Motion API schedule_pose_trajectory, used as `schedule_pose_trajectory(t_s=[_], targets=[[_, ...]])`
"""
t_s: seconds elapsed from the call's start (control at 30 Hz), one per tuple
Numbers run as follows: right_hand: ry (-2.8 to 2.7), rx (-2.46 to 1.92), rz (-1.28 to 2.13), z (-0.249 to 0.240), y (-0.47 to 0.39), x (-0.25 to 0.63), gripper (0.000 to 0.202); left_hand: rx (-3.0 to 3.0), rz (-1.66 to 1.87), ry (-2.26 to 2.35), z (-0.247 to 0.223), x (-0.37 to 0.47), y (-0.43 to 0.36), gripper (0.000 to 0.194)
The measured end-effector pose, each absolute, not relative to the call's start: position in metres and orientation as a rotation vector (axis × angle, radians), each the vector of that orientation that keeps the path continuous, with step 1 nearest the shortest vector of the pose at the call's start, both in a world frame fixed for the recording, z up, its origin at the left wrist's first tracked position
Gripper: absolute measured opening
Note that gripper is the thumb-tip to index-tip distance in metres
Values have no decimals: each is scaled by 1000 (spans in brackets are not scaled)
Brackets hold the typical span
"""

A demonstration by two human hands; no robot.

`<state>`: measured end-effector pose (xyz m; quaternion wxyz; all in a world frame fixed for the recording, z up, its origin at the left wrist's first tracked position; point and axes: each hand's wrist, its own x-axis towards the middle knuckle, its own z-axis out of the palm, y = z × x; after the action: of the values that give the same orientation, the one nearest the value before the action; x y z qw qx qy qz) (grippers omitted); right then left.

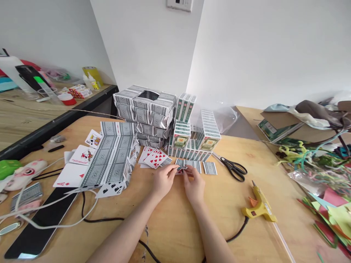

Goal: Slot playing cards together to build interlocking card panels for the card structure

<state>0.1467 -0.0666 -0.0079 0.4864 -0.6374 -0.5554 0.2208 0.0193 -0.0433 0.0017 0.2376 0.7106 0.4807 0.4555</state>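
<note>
My left hand (163,179) and my right hand (194,184) meet near the table's middle. Between their fingertips they pinch a small playing card (181,168), which looks bent or folded; the fingers hide part of it. Just beyond, face-down cards (196,165) lie in a row, and one single card (210,168) sits apart to the right. To the left of my hands is a loose pile of face-up red cards (154,159). Further left stands a folded panel made of patterned cards (111,157), with loose face-up cards around it.
Behind are stacked card-covered boxes (148,109) and green card packs (182,140). Black scissors (235,168) and a yellow glue gun (259,208) lie on the right. A phone-like black slab (41,226) and white cable are on the left. Paper scraps (336,212) fill the right edge.
</note>
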Motion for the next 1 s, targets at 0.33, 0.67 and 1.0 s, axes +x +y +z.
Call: schedule_pose_trajectory(t_s=[0.33,0.67,1.0], targets=[[-1329,-1466,572,0,-70,139,35,1757,1239,1271,3,19,-44,17],[-1318,-1597,436,-8,-69,141,34,1823,1173,1226,6,26,-50,18],[-1312,-1517,592,-1,-70,146,28,1908,1228,1332,6,21,-45,17]])
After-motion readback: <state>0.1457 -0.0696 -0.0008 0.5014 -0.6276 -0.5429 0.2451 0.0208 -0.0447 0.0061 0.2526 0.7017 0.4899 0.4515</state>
